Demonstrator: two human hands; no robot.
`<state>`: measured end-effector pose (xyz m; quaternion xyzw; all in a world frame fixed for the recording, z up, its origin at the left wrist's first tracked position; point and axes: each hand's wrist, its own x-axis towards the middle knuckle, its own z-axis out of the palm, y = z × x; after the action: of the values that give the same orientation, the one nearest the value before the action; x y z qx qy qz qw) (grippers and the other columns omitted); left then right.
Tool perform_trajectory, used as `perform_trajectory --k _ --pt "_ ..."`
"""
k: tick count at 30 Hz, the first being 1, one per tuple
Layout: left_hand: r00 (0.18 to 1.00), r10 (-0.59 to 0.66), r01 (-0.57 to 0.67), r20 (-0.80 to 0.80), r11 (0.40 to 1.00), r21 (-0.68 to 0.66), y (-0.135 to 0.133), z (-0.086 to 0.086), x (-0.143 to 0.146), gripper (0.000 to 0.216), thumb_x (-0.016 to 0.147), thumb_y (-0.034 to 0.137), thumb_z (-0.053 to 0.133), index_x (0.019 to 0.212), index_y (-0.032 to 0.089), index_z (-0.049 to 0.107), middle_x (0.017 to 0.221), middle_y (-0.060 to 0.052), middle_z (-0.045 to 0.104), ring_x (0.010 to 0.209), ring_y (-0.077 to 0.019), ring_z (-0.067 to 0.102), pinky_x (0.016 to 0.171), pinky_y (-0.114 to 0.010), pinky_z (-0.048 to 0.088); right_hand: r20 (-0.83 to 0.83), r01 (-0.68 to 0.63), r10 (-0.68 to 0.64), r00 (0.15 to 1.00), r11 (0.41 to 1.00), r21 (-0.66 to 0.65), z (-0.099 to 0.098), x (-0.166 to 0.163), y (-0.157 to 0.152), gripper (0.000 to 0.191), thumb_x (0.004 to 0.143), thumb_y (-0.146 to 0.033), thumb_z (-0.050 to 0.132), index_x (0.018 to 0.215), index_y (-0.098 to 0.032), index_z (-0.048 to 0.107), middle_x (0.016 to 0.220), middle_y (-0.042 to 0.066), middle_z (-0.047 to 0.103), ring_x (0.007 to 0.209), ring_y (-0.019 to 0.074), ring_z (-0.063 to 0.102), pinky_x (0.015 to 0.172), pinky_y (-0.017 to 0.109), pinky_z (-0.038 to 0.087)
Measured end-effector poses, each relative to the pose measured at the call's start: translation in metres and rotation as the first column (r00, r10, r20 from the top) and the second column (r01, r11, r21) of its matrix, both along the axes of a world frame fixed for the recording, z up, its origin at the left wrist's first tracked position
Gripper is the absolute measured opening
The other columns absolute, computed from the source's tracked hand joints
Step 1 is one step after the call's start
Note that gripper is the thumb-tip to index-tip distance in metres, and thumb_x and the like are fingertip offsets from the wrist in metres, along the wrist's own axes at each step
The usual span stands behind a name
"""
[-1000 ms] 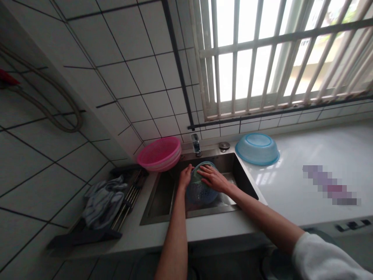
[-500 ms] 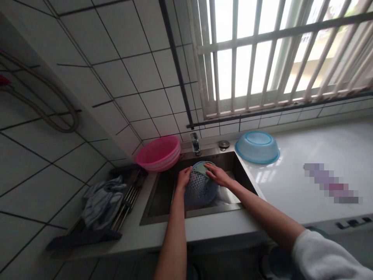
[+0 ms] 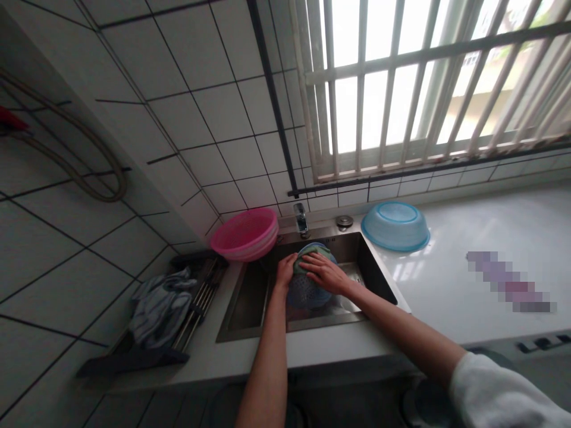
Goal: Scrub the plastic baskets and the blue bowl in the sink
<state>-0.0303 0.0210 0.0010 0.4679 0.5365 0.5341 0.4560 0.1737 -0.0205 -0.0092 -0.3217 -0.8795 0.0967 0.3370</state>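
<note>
A blue plastic colander [image 3: 306,292] with many small holes is held tilted in the steel sink [image 3: 379,276]. My left hand [image 3: 286,271] grips its left rim, fingers mostly hidden from me. A green cloth [image 3: 303,261] lies against the upper part of the colander. Over that cloth, my right hand [image 3: 328,273] holds it pressed to the colander, the fingers extended across it. Behind the colander stands the faucet [image 3: 300,220].
A pink plastic basket [image 3: 245,238] rests at the sink's back left corner. An upside-down blue basin [image 3: 396,227] sits on the counter to the right. Left of the sink, a striped grey cloth [image 3: 163,306] lies by a metal rack [image 3: 196,318]. A round drain plug [image 3: 344,222] is beside the faucet.
My right hand has moved left and slightly down across the colander, bunching the green cloth under it. My left hand keeps its hold on the rim.
</note>
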Motion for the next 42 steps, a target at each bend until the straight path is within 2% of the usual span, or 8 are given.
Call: perform_trajectory --k 4,13,19,22,26,31,37,42 --pt "1.0 -0.007 0.008 0.02 0.999 -0.032 -0.001 0.001 -0.001 0.039 0.067 0.052 0.086 0.085 0.018 0.082 0.095 -0.01 0.081 0.102 -0.0291 0.071 0.096 -0.04 0.052 -0.045 0.118 -0.122 0.991 0.989 -0.09 -0.006 0.012 0.007 0.052 0.11 -0.04 0.045 0.159 -0.026 0.047 0.165 0.01 0.043 0.157 0.03 0.032 0.127 0.057 0.033" --pt "1.0 0.025 -0.026 0.016 1.0 0.008 0.004 -0.006 -0.003 0.039 0.066 0.053 0.087 0.082 0.017 0.081 0.094 -0.01 0.081 0.104 -0.0295 0.071 0.102 -0.042 0.048 0.102 -0.143 0.139 0.985 0.989 0.038 0.005 -0.015 -0.012 0.045 0.108 -0.036 0.05 0.152 -0.027 0.056 0.161 0.005 0.05 0.157 0.0293 0.031 0.13 0.058 0.024" --pt "0.999 -0.01 0.01 0.032 1.0 0.002 0.004 -0.01 -0.004 0.04 0.067 0.051 0.085 0.09 0.018 0.083 0.096 -0.009 0.081 0.095 -0.0267 0.071 0.091 -0.039 0.052 -0.123 0.082 -0.101 0.987 0.986 -0.146 -0.015 0.019 0.021 0.053 0.109 -0.04 0.045 0.16 -0.024 0.046 0.165 0.011 0.043 0.155 0.0285 0.036 0.127 0.055 0.033" --pt "0.999 -0.023 0.024 0.034 0.999 -0.033 0.004 -0.011 -0.004 0.043 0.068 0.052 0.084 0.095 0.018 0.082 0.096 -0.008 0.08 0.091 -0.0261 0.071 0.085 -0.038 0.054 -0.129 0.131 -0.159 0.979 0.971 -0.2 -0.017 0.023 0.024 0.055 0.109 -0.042 0.044 0.16 -0.02 0.045 0.164 0.014 0.043 0.155 0.0293 0.038 0.127 0.055 0.033" --pt "0.999 -0.023 0.021 0.04 0.998 0.052 0.004 -0.012 -0.001 0.043 0.066 0.054 0.084 0.088 0.017 0.081 0.098 -0.01 0.08 0.099 -0.0272 0.07 0.095 -0.039 0.051 -0.016 0.024 -0.025 1.0 0.998 -0.053 -0.007 0.001 0.003 0.05 0.109 -0.039 0.047 0.157 -0.025 0.05 0.164 0.009 0.045 0.158 0.0315 0.029 0.128 0.061 0.026" --pt "0.999 -0.025 0.023 0.026 0.996 0.086 0.006 -0.014 0.001 0.045 0.068 0.057 0.082 0.087 0.017 0.081 0.1 -0.011 0.08 0.103 -0.0282 0.07 0.1 -0.04 0.048 0.102 -0.159 0.151 0.983 0.985 0.075 0.003 -0.019 -0.013 0.043 0.105 -0.031 0.056 0.148 -0.029 0.06 0.154 0.005 0.058 0.154 0.0286 0.037 0.13 0.058 0.026" --pt "0.993 -0.119 0.116 0.025 0.989 0.089 0.004 -0.016 0.005 0.045 0.071 0.056 0.081 0.096 0.018 0.082 0.109 -0.011 0.08 0.108 -0.0286 0.069 0.102 -0.04 0.048 -0.063 0.029 -0.032 0.998 0.999 -0.041 -0.005 0.013 0.013 0.048 0.106 -0.032 0.052 0.155 -0.028 0.054 0.163 0.008 0.047 0.155 0.0294 0.038 0.128 0.056 0.032" --pt "0.972 -0.224 0.227 -0.068 0.973 0.044 0.006 -0.019 0.0 0.035 0.08 0.045 0.072 0.101 0.017 0.08 0.112 -0.012 0.079 0.109 -0.0281 0.07 0.104 -0.042 0.049 -0.137 0.175 -0.203 0.97 0.966 -0.189 -0.02 0.031 0.028 0.051 0.107 -0.037 0.049 0.156 -0.024 0.053 0.162 0.013 0.048 0.151 0.0309 0.043 0.125 0.058 0.036"
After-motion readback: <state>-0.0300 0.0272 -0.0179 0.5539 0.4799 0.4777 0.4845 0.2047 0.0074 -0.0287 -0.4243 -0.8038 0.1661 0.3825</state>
